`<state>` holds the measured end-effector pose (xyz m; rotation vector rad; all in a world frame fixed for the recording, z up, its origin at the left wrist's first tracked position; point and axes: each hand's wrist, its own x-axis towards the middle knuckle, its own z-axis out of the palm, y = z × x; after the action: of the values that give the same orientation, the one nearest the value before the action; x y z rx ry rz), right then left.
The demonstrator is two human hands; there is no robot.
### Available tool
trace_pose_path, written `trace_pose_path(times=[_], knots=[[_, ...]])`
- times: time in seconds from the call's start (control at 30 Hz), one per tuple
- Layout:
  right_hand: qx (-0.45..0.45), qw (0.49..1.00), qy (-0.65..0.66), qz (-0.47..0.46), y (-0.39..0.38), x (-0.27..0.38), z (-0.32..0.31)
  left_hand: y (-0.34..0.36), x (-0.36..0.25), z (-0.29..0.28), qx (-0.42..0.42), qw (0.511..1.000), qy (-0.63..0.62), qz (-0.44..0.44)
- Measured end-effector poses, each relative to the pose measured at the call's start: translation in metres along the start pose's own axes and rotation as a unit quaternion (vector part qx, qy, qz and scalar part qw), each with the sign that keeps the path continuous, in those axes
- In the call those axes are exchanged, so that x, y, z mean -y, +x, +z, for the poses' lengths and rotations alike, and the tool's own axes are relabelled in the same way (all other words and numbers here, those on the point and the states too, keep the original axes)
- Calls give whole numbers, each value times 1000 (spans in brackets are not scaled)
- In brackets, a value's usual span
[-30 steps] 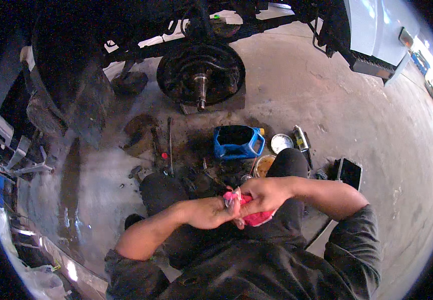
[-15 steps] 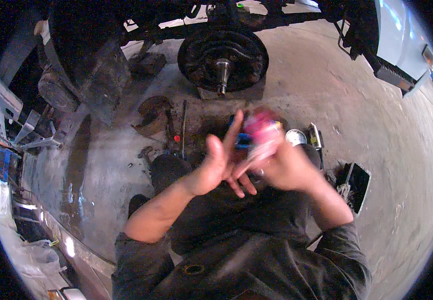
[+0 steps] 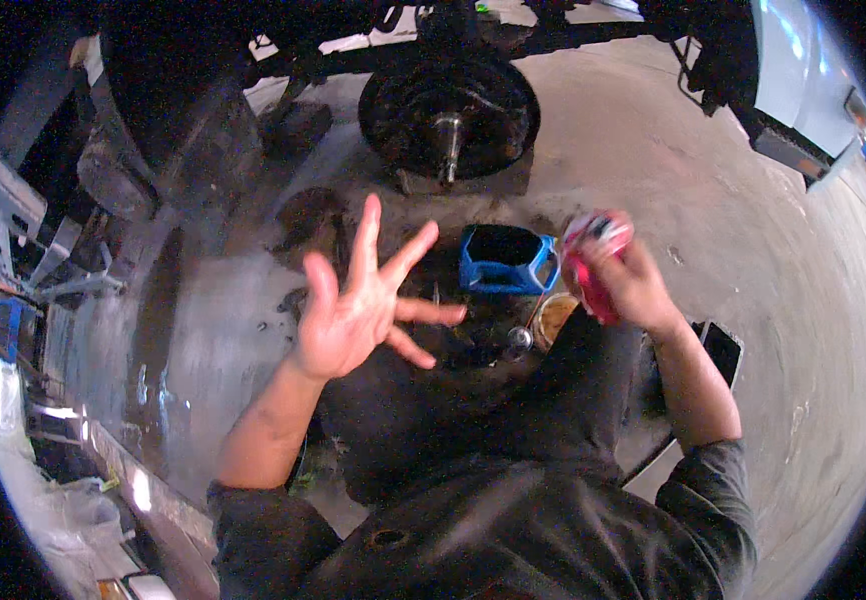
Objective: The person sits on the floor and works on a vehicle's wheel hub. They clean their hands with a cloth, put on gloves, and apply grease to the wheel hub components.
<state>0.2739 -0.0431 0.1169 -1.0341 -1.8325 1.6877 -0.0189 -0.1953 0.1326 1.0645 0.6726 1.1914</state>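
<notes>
My left hand [image 3: 358,315] is raised with its fingers spread wide, and it holds nothing. To the right, my right hand [image 3: 633,285] is closed round a red cloth [image 3: 593,270] with white and dark patches, which is slightly blurred. Between the hands, on the floor, a blue-framed container [image 3: 473,280] with a dark inside stands beyond my knees. Nearer to me sits a round tub [image 3: 556,318] with brownish content, partly hidden by my right leg. A small shiny metal part [image 3: 520,340] lies at its left.
Ahead, a round dark wheel hub plate [image 3: 393,115] with a shiny spindle [image 3: 450,145] hangs below the vehicle's underside. A black tray [image 3: 721,350] is on the floor at right. Metal stands and plastic sheeting [image 3: 63,515] line the left side.
My hands have parted: the left moved left with its fingers spreading, the right moved right with the red cloth. The blue container and round tub now show more fully.
</notes>
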Motion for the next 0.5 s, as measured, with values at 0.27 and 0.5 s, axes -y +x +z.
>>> trace_pose_path(times=[0.27,0.5], knots=[[221,960,-169,-44,-4,7,119,22,31,33,47,968,240,-54],[529,843,-93,-31,-4,-5,63,-12,23,47,218,955,197,-42]])
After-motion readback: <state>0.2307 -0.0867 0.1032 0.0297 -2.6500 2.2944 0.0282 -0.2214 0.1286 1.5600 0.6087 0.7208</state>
